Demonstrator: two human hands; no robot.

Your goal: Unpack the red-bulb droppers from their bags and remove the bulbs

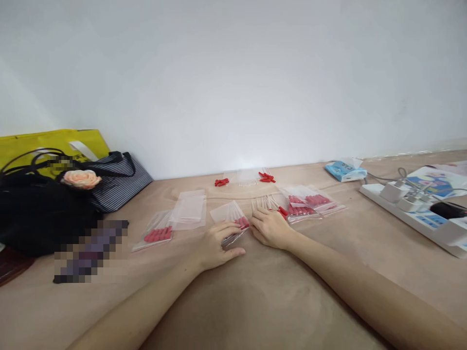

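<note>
My left hand [218, 243] rests over the lower edge of a clear plastic bag [222, 213], its thumb stretched out and apart from the fingers. Inside that bag lie several thin pale sticks with red handles [241, 222]. My right hand [270, 228] is close beside it, fingers bent and pressed together, fingertips pointing at the bag. Whatever they may hold is hidden. Loose pale sticks [268, 201] fan out just beyond the right hand, and some of their red handles [282, 212] show to the right of its knuckles.
Filled bags [310, 200] are stacked at right; another [157, 234] lies left, beside flat bags [188, 209]. More red-handled sticks [267, 177] lie near the wall. A tissue pack [341, 171] and power strip [412, 216] are right; a striped bag [118, 182] is left.
</note>
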